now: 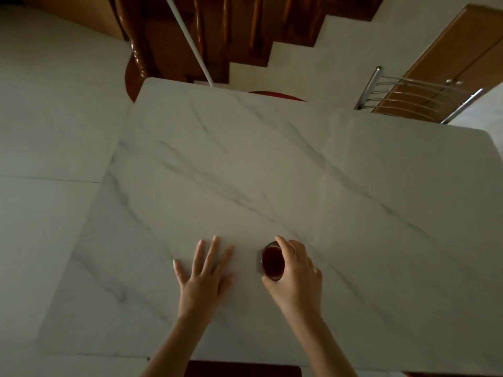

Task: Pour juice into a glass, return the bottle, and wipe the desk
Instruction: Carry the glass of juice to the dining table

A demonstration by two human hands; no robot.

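A small glass (pixel 272 262) holding dark red juice stands on the white marble desk (pixel 272 170), near the front edge. My right hand (pixel 295 273) wraps around the glass from the right, fingers curled over its rim and side. My left hand (pixel 204 273) lies flat on the desk just left of the glass, palm down with fingers spread, holding nothing. No bottle and no cloth is in view.
A metal-backed chair (pixel 413 96) stands at the desk's far right corner. A dark wooden staircase (pixel 217 36) and a white rod (pixel 190 42) rise behind the far edge. A wooden cabinet (pixel 462 58) is at the upper right. Pale floor tiles lie to the left.
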